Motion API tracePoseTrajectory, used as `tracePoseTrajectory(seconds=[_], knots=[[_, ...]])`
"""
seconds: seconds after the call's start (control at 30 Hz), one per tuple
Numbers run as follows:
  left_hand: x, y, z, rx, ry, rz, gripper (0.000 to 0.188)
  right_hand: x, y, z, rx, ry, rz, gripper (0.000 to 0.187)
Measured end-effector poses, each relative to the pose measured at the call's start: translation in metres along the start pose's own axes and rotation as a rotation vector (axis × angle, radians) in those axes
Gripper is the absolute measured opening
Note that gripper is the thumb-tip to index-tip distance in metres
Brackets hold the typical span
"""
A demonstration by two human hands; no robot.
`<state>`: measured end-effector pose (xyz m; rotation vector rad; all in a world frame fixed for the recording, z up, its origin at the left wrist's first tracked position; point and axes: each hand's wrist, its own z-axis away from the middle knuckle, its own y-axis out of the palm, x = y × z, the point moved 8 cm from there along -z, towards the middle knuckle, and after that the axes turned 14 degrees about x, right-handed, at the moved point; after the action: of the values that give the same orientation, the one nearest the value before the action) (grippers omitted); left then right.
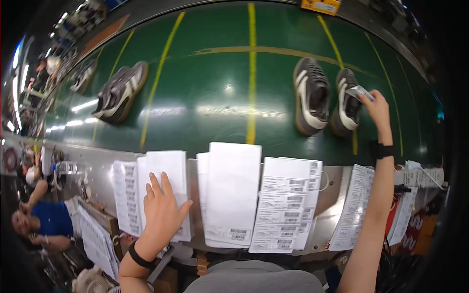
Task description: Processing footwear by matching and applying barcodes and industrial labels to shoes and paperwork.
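Observation:
My left hand (164,210) lies with fingers spread over a stack of white label sheets (166,163) at the near edge of the green surface. My right hand (377,113) reaches far right, thumb and fingers closed on a small pale, shiny flat piece (360,92); its exact kind cannot be made out. The piece is over the opening of a dark grey sneaker (346,105) with white stripes and a gum-coloured sole. Beside it, on the left, stands a matching sneaker (311,97), apart from my hand.
More sneakers (120,93) stand at the left on the green conveyor belt (205,97), which carries yellow lines. Along the near metal ledge lie several sheet stacks, among them a blank-topped one (234,190) and barcode labels (288,205). A person in blue (53,218) is at the lower left.

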<state>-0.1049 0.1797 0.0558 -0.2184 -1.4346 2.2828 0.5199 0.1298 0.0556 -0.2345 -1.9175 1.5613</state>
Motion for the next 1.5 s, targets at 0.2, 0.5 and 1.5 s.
tracePoseTrajectory(seconds=[0.2,0.5,1.5], knots=[[0.048,0.049,0.013,-0.284,-0.025,0.257,0.071,0.038,-0.027,0.032,-0.287,-0.048,0.291,0.077],[0.139,0.019,0.027,-0.372,-0.091,0.77,0.019,0.168,-0.02,0.144,-0.004,-0.256,-0.1,0.055],[0.221,0.109,-0.018,-0.31,-0.112,0.704,0.037,0.469,0.214,0.225,0.66,-0.74,0.087,0.055]])
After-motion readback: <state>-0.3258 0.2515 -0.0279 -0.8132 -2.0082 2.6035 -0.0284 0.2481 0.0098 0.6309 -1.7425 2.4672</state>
